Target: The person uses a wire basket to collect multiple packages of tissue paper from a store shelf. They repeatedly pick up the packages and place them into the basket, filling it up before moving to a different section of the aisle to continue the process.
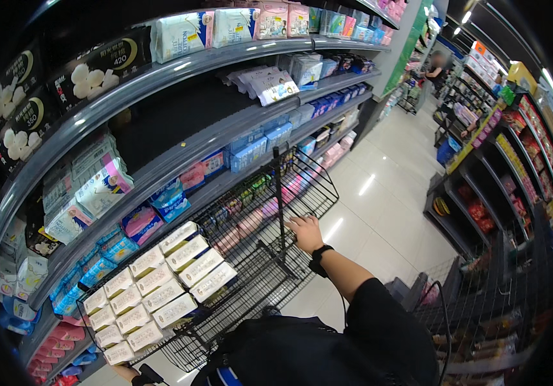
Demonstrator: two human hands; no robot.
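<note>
Below me stands a black wire cart (238,309) with a tall upright bar (279,202). Rows of white soft packs (153,280) fill its left part, lying close together in several stacks. My right hand (307,234), with a black band at its wrist, is beside the upright bar, fingers apart; whether they touch the bar is hard to tell. At the bottom left, my left hand (124,372) is by the lower edge of the nearest white packs (119,352). Its fingers are mostly hidden under or behind them.
Along the left runs a curved-looking shelf unit (185,140) with packaged pads, including black packs (98,67) and blue packs (248,154). A tiled aisle (378,193) leads away, with a person (431,77) far along it. Dark shelves (484,202) line the right side.
</note>
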